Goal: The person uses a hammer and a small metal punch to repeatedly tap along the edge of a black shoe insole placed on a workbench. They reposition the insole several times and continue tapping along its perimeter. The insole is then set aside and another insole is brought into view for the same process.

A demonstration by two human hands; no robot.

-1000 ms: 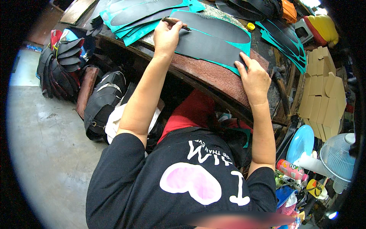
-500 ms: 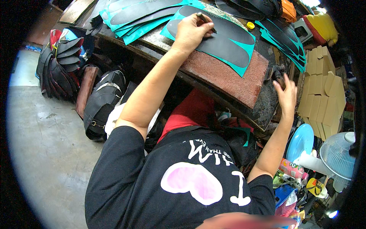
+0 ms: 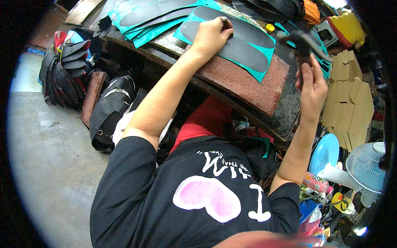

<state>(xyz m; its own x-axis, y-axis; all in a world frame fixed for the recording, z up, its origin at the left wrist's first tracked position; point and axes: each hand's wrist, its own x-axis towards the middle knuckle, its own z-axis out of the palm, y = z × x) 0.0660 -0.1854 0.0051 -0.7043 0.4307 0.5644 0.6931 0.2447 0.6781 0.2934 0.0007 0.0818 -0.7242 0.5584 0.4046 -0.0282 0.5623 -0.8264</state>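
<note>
My left hand is closed around a short punch, its metal top poking out above the fingers. The hand rests on a teal sheet with dark grey sole-shaped pieces on it; the punch's lower tip is hard to see. Beneath the sheet lies a reddish-brown board on the workbench. To the right, my right hand grips the dark handle of a hammer, raised above the bench. The hammer's head is smeared by motion.
More teal sheets with grey soles are stacked at the back left. A yellow cap lies behind the sheet. Cardboard boxes and a fan stand at the right. Bundled black soles are at the left.
My right hand has closed on the hammer and lifted it off the bench. My left hand has turned slightly, its fingers wrapping more tightly round the punch.
</note>
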